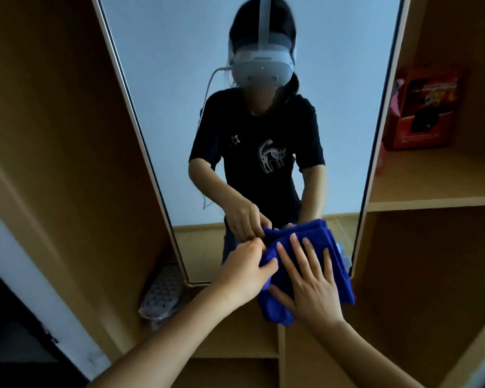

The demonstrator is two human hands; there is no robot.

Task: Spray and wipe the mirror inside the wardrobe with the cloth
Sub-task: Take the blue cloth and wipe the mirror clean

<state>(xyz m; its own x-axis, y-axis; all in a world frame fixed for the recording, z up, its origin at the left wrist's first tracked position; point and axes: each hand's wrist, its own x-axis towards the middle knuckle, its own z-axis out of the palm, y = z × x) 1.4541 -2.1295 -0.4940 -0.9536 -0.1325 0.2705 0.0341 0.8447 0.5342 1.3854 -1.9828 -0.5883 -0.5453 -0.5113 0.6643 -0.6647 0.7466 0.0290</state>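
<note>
1. Under my right hand (311,278) lies the blue cloth (333,247), folded in layers, with my fingers spread flat and straight over it; it sits against the lower part of the mirror (157,107).
2. My left hand (244,270) pinches the cloth's left edge between thumb and curled fingers.
3. I judge the cloth soft, light and floppy; loose folds hang below my right palm and could slip open, so a hold on the folded edge plus a flat palm on top seems best.
4. The mirror is hard and probably breakable, so I would press evenly.
5. Its frame (364,214) runs just beside the cloth on the right, and the bottom edge lies near my left wrist.
6. Above both hands the glass is open for long strokes; a shelf (431,203) and a red box (423,107) stand off to the right. I see no spray bottle.
</note>
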